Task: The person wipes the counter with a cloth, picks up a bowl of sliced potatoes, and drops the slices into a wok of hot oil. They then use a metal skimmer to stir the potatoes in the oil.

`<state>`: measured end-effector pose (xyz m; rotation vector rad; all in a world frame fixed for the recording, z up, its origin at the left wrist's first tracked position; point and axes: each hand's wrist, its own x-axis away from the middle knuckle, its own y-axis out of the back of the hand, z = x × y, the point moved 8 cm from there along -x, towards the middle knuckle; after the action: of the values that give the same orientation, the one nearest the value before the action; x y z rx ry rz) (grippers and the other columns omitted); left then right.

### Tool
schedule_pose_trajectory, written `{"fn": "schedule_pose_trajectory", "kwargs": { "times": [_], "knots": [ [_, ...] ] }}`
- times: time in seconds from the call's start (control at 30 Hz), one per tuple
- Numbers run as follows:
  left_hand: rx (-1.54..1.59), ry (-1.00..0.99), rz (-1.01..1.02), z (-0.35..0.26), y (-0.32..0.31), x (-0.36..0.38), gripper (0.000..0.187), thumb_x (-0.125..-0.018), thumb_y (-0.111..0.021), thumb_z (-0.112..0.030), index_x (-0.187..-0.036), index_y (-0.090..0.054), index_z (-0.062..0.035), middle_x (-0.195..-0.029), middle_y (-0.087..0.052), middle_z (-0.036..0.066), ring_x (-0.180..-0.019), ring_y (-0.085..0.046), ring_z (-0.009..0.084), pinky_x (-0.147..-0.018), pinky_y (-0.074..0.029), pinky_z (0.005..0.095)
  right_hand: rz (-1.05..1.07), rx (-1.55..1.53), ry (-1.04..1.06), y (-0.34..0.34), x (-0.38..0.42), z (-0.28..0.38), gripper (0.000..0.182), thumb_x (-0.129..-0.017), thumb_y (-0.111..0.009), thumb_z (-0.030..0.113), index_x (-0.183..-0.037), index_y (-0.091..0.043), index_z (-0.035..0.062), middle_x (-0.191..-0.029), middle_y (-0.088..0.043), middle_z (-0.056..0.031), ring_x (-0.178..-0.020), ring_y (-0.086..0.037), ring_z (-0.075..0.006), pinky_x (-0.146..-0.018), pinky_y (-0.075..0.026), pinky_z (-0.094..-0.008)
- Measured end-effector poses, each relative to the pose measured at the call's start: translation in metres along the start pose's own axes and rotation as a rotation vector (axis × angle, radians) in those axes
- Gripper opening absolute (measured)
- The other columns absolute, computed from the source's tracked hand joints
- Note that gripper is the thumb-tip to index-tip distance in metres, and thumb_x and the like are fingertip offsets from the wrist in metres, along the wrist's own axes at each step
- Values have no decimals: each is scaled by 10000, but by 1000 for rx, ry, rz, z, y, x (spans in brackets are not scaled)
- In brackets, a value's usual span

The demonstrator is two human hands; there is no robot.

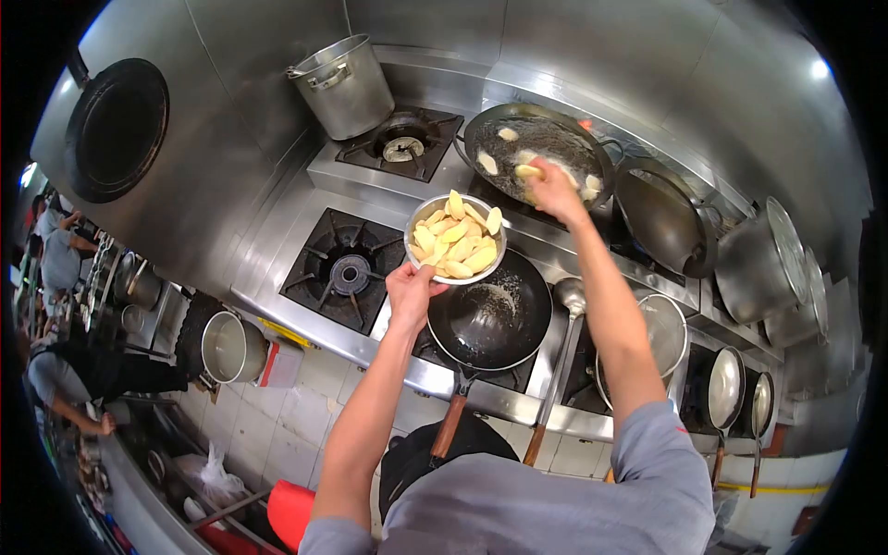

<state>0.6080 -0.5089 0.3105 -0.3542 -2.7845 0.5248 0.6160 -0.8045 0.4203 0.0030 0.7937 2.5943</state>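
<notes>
My left hand (413,294) grips the near rim of a metal bowl (413,261), heaped with pale yellow oval slices (455,242) that look like potato. Over the large wok (474,139) on the back burner, my right hand (552,188) is closed on a potato slice (528,171), its fingers partly blurred. Several pale pieces (487,163) float in the bubbling liquid there, some hidden behind the hand. Below and partly behind the bowl, a black frying pan (488,324) with a wooden handle sits on a front burner.
A long-handled ladle (571,298) lies right of the pan. Unused burners (350,275) are at left, with a tall pot (344,91) behind. Another wok (662,217), a wide pan (668,331) and large pots (760,261) fill the right side. A person (69,379) stands far left.
</notes>
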Motion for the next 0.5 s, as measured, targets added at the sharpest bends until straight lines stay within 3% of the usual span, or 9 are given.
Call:
{"fn": "schedule_pose_trajectory", "kwargs": {
  "times": [0.07,0.1,0.13,0.17,0.23,0.27,0.33,0.43,0.5],
  "knots": [
    [1,-5,-27,0,16,3,62,-798,-544,-1,-812,-588,41,-791,-632,103,-627,-620,134,-550,-560,235,26,154,-16,17,-26,-33,295,-835,-479,94,-1116,-551,37,-693,-594,-92,-533,-600,-155,-415,-505,-289],
    [6,-10,-48,1,25,5,61,-796,-545,2,-812,-588,42,-792,-632,107,-626,-620,135,-550,-561,235,48,206,-135,23,-39,-51,293,-821,-510,96,-1100,-553,16,-773,-633,-144,-643,-640,-226,-529,-529,-334],
    [-2,-20,-69,0,35,8,64,-794,-546,5,-818,-587,48,-794,-632,112,-629,-620,131,-548,-561,228,-46,572,159,31,-60,-53,330,-782,-550,120,-1093,-566,10,-934,-637,-213,-876,-633,-335,-751,-511,-391],
    [-2,-11,-71,-1,42,12,64,-794,-546,5,-818,-587,48,-794,-632,112,-629,-620,131,-548,-561,228,-171,521,271,42,-69,-56,346,-749,-633,142,-1055,-574,-8,-942,-644,-185,-923,-604,-337,-827,-461,-385],
    [28,-7,-117,-10,57,20,37,-776,-557,19,-750,-576,35,-737,-607,82,-601,-605,126,-536,-559,242,-319,470,403,68,-82,-29,272,-722,-650,120,-964,-613,1,-921,-647,-184,-878,-615,-342,-771,-477,-382],
    [29,-8,-119,-11,66,21,33,-779,-560,14,-759,-578,33,-737,-611,82,-597,-604,123,-534,-556,240,-334,535,401,77,-81,1,213,-728,-612,93,-913,-629,-12,-890,-636,-214,-894,-607,-362,-834,-461,-394],
    [30,-2,-115,-14,86,23,34,-782,-563,9,-762,-578,32,-740,-613,82,-595,-604,121,-532,-554,239,-402,402,327,82,-61,64,137,-800,-552,101,-857,-604,-12,-789,-627,-204,-753,-618,-351,-665,-472,-392],
    [17,7,-112,-22,121,28,34,-791,-569,0,-772,-578,26,-750,-619,83,-594,-603,114,-529,-550,237,-324,377,311,40,-1,151,162,-803,-600,141,-859,-596,-11,-727,-629,-135,-661,-604,-249,-628,-468,-340],
    [-7,-12,-111,-33,145,31,31,-793,-570,1,-772,-579,22,-751,-620,78,-595,-601,113,-526,-546,234,-115,261,448,-12,37,188,130,-800,-613,109,-854,-593,-8,-702,-612,-102,-639,-581,-182,-619,-467,-307]
  ]
}}
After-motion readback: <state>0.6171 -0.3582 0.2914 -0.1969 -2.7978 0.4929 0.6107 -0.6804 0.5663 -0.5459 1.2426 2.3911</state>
